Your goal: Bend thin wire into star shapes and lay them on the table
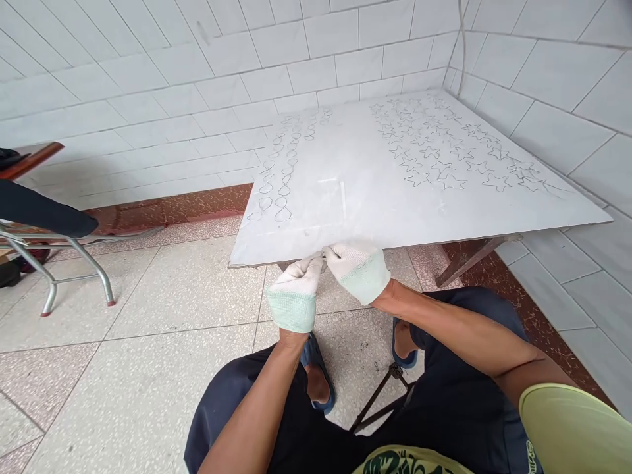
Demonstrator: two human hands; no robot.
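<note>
My left hand (pixel 300 283), in a white knit glove with a green cuff, is closed in a pinch just below the table's front edge. Fingertip to fingertip with it, my right hand (pixel 356 268) is closed too, in a matching glove, right at that edge. A short dark bit of something thin shows between the fingers, too small to name. On the white tabletop (pixel 365 217) beyond lie rows of looped, fish-like thin wire shapes (pixel 282 209) at the left. Many wire stars (pixel 417 178) cover the right side, some overlapping.
White tiled walls (pixel 276 46) meet behind the table. A wooden table leg (pixel 464 261) slants below. Between my slippered feet stands a dark metal folding frame (pixel 382 398). To the left, a person's dark-clothed leg (pixel 44 207) rests over a metal-legged stool (pixel 93 263).
</note>
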